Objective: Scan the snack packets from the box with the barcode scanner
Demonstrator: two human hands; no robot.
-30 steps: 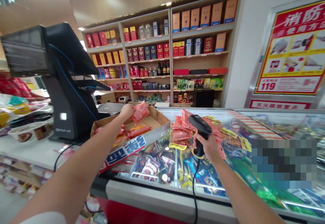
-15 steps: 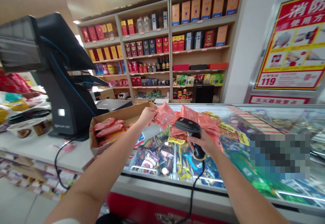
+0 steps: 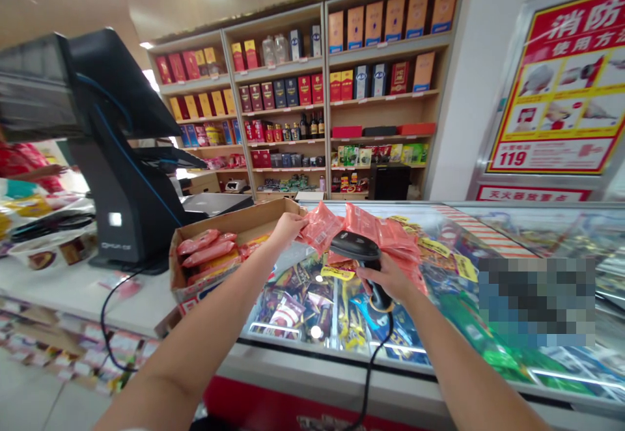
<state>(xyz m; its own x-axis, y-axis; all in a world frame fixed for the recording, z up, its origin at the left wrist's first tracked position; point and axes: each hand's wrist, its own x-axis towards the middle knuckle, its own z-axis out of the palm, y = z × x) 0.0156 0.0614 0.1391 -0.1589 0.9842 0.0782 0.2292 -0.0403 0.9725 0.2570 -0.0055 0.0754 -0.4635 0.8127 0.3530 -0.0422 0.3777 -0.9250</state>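
Pink packets (image 3: pixel 398 236) lie on a glass-topped freezer (image 3: pixel 342 372) facing wooden shelves (image 3: pixel 385 97).

A thin edge of white sleeve (image 3: pixel 129 429) shows near six o'clock on the left arm (image 3: pixel 195 359); the left hand (image 3: pixel 288 228), right hand (image 3: pixel 390 280) and right forearm (image 3: pixel 463 359) are bare

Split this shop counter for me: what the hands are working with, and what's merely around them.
Working with:
left hand on a pink plastic packet
right hand gripping a black corded barcode scanner
cardboard box of packets
pink packets piled on the freezer

Merely around:
black POS terminal
glass-topped freezer
liquor shelves
fire-safety poster
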